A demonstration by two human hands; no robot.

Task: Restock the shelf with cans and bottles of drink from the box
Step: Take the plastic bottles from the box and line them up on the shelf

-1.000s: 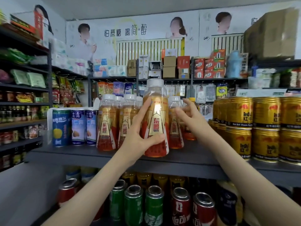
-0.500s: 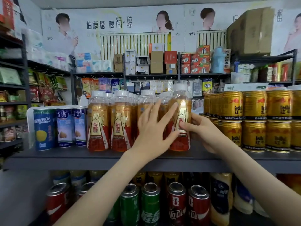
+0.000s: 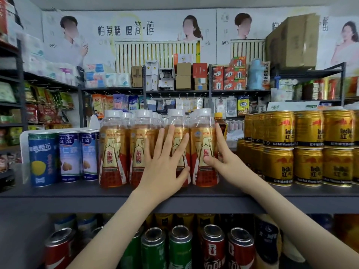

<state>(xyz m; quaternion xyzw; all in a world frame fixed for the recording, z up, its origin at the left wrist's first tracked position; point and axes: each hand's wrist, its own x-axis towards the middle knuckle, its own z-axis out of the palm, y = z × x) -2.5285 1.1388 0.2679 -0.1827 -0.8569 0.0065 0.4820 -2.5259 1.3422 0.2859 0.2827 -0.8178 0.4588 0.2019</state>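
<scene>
Several gold-and-red labelled drink bottles with white caps stand in a front row on the grey shelf [image 3: 77,193]. My left hand [image 3: 167,166] lies flat with straight fingers against the third bottle [image 3: 175,121] of that row. My right hand [image 3: 219,158] holds the rightmost bottle [image 3: 202,133], thumb on its front label and fingers up its right side. That bottle stands upright on the shelf, touching its neighbour. More bottles of the same kind stand behind. The box is out of sight.
Stacked gold cans [image 3: 308,148] fill the shelf just right of my right hand. Blue cans [image 3: 42,158] stand to the left of the bottles. Red and green cans [image 3: 180,247] sit on the shelf below. Shelves of goods line the back wall.
The bottle went from my left hand, held at mid-row, to the right end of the row and now stands on the shelf. My left hand let go and flattened on the neighbouring bottle.
</scene>
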